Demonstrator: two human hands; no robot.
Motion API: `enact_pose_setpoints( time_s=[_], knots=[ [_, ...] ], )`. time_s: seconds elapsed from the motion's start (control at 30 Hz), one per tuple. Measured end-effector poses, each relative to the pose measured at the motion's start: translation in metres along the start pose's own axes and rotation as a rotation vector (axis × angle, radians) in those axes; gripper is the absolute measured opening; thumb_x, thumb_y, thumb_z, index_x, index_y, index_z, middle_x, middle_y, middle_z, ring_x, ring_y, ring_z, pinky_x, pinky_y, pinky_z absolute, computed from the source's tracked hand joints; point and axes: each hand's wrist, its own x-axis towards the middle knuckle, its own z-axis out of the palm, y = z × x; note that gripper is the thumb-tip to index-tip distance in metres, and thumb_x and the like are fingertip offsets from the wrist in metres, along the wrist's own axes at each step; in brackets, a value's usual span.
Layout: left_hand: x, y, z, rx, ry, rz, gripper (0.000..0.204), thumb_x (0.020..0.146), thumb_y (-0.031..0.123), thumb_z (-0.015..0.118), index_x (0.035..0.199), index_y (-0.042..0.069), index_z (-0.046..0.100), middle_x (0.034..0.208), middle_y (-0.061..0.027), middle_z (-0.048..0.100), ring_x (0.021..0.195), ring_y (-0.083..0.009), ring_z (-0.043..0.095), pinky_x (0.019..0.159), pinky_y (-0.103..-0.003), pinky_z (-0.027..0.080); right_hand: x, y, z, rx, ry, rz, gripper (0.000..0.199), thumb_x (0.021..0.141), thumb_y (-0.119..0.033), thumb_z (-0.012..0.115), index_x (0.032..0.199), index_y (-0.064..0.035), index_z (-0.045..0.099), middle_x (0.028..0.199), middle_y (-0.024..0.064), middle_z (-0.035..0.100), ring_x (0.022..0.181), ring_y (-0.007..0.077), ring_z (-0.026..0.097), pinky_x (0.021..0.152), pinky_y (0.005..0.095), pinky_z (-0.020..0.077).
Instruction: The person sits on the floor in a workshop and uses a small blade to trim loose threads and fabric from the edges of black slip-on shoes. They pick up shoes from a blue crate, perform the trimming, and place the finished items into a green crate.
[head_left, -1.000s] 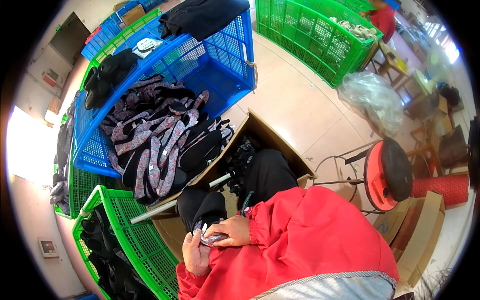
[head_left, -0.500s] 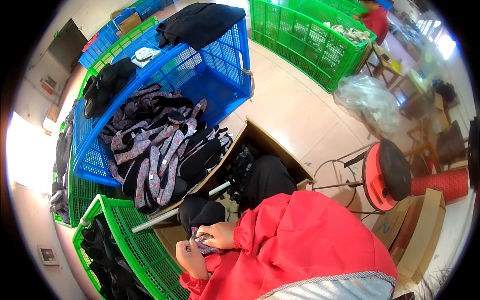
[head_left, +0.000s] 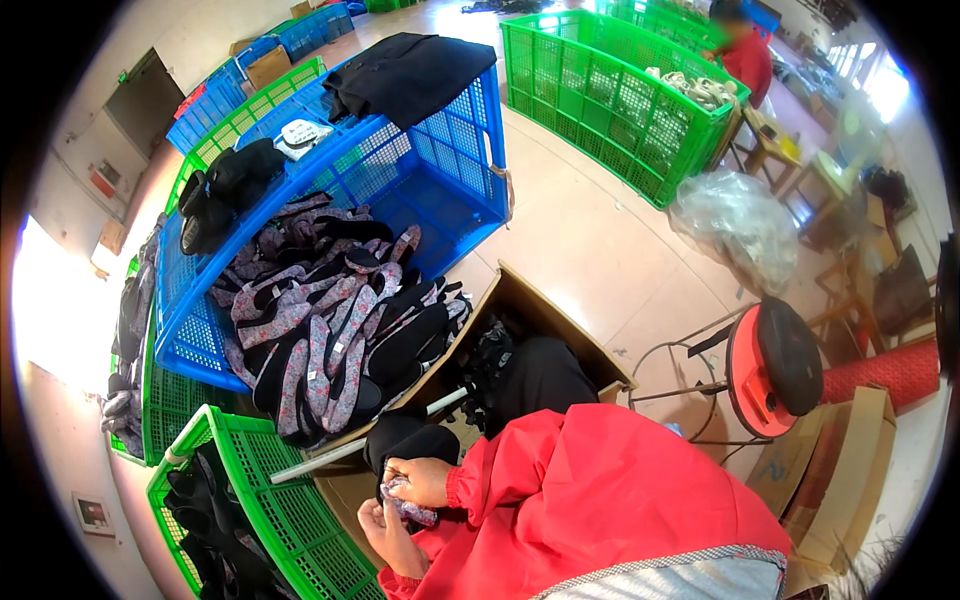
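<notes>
My left hand [head_left: 385,535] and my right hand [head_left: 422,478] are close together over my lap, both gripping a small grey-pink patterned fabric piece [head_left: 410,510]. Red jacket sleeves [head_left: 580,490] cover both arms. Just beyond my hands are my black-trousered knees [head_left: 410,440]. A pile of similar patterned and black shoe-shaped pieces [head_left: 330,330] spills from a tilted blue crate [head_left: 440,170] toward an open cardboard box [head_left: 545,310] in front of me.
A green crate [head_left: 260,500] with black items stands at my lower left, with a white rod [head_left: 350,445] beside it. A red and black stool [head_left: 775,365], a clear plastic bag [head_left: 740,225] and a large green crate [head_left: 610,90] lie to the right. Another person in red sits at the far back.
My hands stay together on the fabric piece, fingers shifting slightly on it. The view has tilted, so the crates sit lower in the picture.
</notes>
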Motion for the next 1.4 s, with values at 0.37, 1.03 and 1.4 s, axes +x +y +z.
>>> enact_pose_setpoints(
  time_s=[0.37,1.03,1.4],
  knots=[
    [-0.030,-0.033,0.004,-0.464,-0.109,-0.078,0.024,0.098,0.012,0.056,0.115,0.001,0.044,0.107,-0.0073,0.052,0.097,-0.0159,0.054,0.085,-0.031,0.048,0.037,0.015,0.004,0.044,-0.072,0.063,0.028,0.083,-0.026,0.067,0.100,-0.0037,0.062,0.092,0.0116,0.069,0.085,0.0233,0.067,0.075,0.0342,0.0500],
    [-0.023,-0.010,0.013,-0.542,-0.123,-0.068,0.037,0.089,0.008,0.065,0.119,0.002,0.045,0.109,-0.0046,0.055,0.093,-0.0129,0.053,0.080,-0.028,0.046,0.047,0.022,0.003,0.277,0.164,0.083,0.021,0.084,-0.024,0.067,0.091,-0.0054,0.060,0.081,0.0117,0.068,0.075,0.0216,0.066,0.071,0.0355,0.0505],
    [-0.023,-0.002,0.009,-0.508,-0.082,-0.203,0.017,0.091,0.001,0.060,0.106,-0.001,0.053,0.095,-0.0060,0.061,0.083,-0.0146,0.058,0.077,-0.028,0.050,0.025,0.007,0.000,0.020,0.232,-0.034,0.020,0.091,-0.023,0.059,0.103,-0.0064,0.055,0.090,0.0134,0.069,0.084,0.0339,0.066,0.074,0.0408,0.0502]
  ],
)
